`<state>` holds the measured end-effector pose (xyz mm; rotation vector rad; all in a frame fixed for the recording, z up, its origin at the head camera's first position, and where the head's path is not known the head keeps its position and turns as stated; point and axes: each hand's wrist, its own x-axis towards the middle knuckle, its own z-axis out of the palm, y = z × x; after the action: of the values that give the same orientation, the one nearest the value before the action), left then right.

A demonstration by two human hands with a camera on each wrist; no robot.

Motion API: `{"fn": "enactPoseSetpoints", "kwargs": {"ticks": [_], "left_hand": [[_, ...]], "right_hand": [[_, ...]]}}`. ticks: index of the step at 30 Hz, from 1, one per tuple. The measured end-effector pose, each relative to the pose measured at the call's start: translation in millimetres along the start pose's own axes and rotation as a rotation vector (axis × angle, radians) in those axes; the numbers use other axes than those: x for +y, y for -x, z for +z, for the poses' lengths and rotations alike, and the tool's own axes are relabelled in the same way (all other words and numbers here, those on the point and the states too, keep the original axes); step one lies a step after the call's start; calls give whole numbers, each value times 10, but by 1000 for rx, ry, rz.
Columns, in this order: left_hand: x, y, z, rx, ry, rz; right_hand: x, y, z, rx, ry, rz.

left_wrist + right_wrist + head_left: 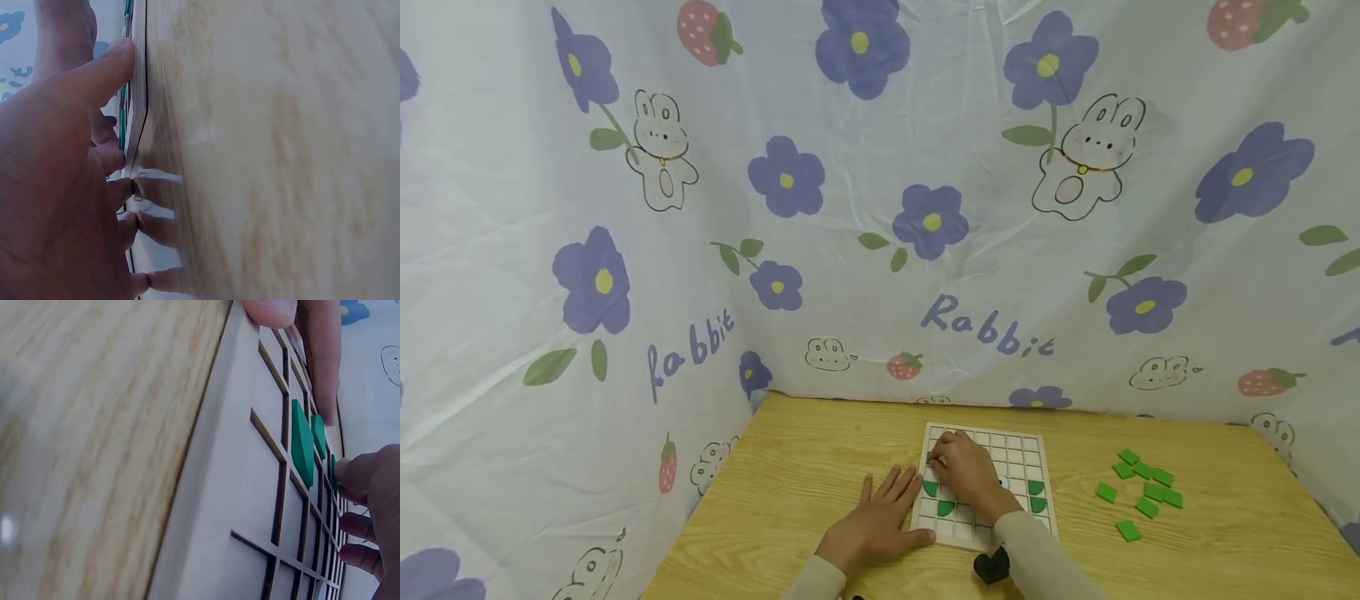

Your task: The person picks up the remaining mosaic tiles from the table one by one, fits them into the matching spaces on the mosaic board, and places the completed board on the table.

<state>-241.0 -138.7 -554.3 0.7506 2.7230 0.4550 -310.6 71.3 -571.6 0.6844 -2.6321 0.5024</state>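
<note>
A white gridded board point(966, 537) lies on the wooden table, with green rounded pieces in some of its squares, such as one green piece point(946, 507) near the lower left and another point(302, 444) in the right wrist view. My right hand point(967, 471) reaches over the board's upper left and pinches a small green piece point(335, 472) at a square there. Fingers spread, my left hand point(880, 521) rests at the board's left edge, its thumb on the lower corner. The right hand and forearm hide part of the board's middle.
Several bright green square tiles point(1147, 507) lie scattered on the table point(790, 467) right of the board. A black heart-shaped object point(992, 567) sits by the right sleeve. Behind and to the left hangs a white patterned curtain point(850, 250).
</note>
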Motion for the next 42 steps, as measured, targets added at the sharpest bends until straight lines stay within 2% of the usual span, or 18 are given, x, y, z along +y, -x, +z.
{"fn": "enactPoseSetpoints", "kwargs": {"ticks": [10, 18, 27, 34, 42], "left_hand": [[7, -8, -24, 0, -9, 3], [-21, -43, 21, -8, -5, -11], [-1, -21, 4, -7, 2, -10], [-5, -15, 4, 5, 15, -3], [3, 3, -8, 7, 20, -8]], "right_hand": [[30, 6, -29, -44, 0, -4], [27, 25, -54, -25, -23, -13], [72, 51, -126, 12, -26, -28], [139, 97, -256, 36, -44, 9], [316, 199, -485, 61, -56, 38]]}}
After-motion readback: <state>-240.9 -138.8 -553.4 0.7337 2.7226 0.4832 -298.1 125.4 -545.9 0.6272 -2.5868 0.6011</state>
